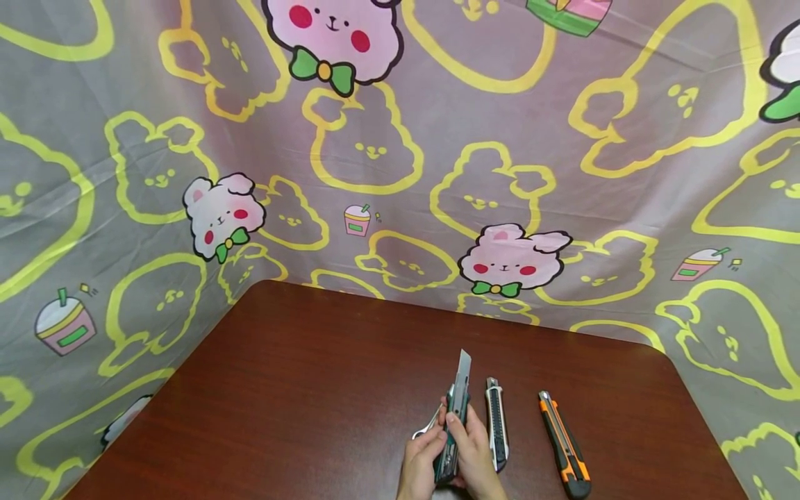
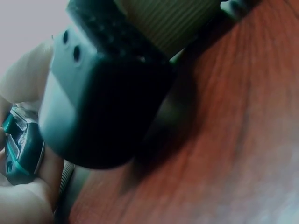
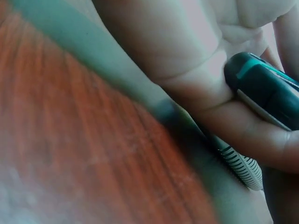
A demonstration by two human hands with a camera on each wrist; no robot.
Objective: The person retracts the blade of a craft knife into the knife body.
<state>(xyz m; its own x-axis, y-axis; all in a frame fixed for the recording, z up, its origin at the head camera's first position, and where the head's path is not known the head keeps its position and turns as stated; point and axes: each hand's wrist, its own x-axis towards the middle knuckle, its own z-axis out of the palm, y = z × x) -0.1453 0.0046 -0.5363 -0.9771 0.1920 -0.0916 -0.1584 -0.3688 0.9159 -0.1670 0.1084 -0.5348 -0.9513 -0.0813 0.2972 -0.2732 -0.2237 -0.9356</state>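
Observation:
Both hands hold a green-and-black utility knife [image 1: 451, 432] over the front of the table, its long blade [image 1: 462, 375] out and pointing away. My left hand [image 1: 421, 464] grips its left side, thumb on the body. From the right, my right hand [image 1: 476, 455] curls round it with the thumb on top. In the right wrist view the knife's rounded end [image 3: 261, 86] lies against the palm. A grey-and-black utility knife [image 1: 496, 423] lies just right of the hands. Partly hidden at the left is a silvery thing [image 1: 425, 429], its kind unclear.
An orange-and-black utility knife [image 1: 564, 444] lies further right on the dark red-brown table [image 1: 300, 396]. A patterned cloth [image 1: 387, 208] hangs behind and beside the table. A dark boxy device [image 2: 103, 102] fills much of the left wrist view.

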